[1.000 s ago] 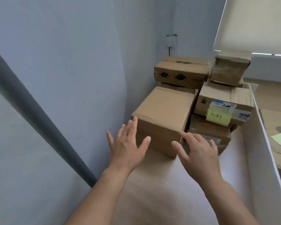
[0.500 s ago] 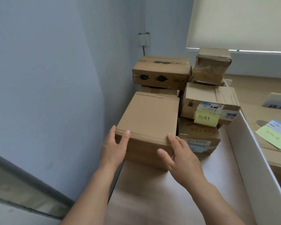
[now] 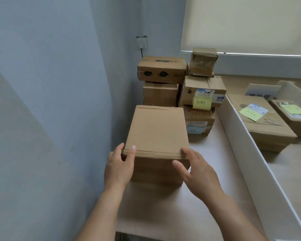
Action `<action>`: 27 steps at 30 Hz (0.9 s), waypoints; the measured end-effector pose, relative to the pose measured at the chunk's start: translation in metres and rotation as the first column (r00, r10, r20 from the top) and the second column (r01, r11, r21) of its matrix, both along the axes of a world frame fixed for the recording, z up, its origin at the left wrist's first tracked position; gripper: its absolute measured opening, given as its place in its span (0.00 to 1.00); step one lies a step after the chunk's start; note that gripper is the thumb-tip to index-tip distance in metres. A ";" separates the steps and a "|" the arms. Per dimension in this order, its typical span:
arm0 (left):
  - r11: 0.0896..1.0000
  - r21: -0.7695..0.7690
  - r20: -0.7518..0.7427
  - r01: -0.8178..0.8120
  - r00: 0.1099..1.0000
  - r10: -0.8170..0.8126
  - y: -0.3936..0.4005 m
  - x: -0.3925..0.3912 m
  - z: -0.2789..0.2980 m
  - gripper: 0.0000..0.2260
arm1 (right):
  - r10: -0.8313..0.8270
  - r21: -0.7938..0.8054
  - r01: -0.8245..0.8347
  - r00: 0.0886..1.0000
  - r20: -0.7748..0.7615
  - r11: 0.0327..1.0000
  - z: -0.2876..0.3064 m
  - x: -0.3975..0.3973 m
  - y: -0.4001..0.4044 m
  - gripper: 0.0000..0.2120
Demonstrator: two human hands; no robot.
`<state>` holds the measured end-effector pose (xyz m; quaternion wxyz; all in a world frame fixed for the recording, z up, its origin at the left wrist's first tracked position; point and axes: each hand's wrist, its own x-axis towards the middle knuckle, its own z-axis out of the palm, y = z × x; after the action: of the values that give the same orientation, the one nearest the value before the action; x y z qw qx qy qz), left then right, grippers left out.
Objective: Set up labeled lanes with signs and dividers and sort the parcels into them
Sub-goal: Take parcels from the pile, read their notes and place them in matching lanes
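The plain brown parcel (image 3: pixel 156 134) sits between the two hands, at the near end of the lane along the blue wall (image 3: pixel 50 101). The left hand (image 3: pixel 119 166) grips its near left corner: the thumb lies over the top edge and the fingers curl round the left side, out of sight. The right hand (image 3: pixel 196 169) is at the near right corner, thumb pointing across the front face and fingers reaching along the right side; whether those fingers press the cardboard or only hover beside it is hard to tell from here.

The parcel is an unmarked cardboard box, taller than wide from this angle, with a taped seam along the far top edge and a folded lip along the near one. It bears no label or note.

Behind the parcel, more boxes are stacked in the corner, one of them carrying a yellow sticky note (image 3: pixel 202 102) with handwriting. To the parcel's right runs a white divider (image 3: pixel 250 153), and beyond that lie two flat parcels with yellow-green notes and a white sign (image 3: pixel 261 92), partly hidden.
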<state>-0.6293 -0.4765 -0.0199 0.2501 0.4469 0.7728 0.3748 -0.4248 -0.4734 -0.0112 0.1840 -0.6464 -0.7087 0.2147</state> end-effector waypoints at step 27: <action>0.965 -0.199 0.231 0.173 0.965 -0.125 0.039 -0.002 0.002 0.15 | -0.247 -0.304 0.148 0.915 -0.319 0.941 0.003 0.018 0.039 0.18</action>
<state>-0.6311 -0.4375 -0.0184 0.4078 0.4304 0.7412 0.3147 -0.4065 -0.4340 -0.0082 0.2378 -0.6854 -0.5580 0.4029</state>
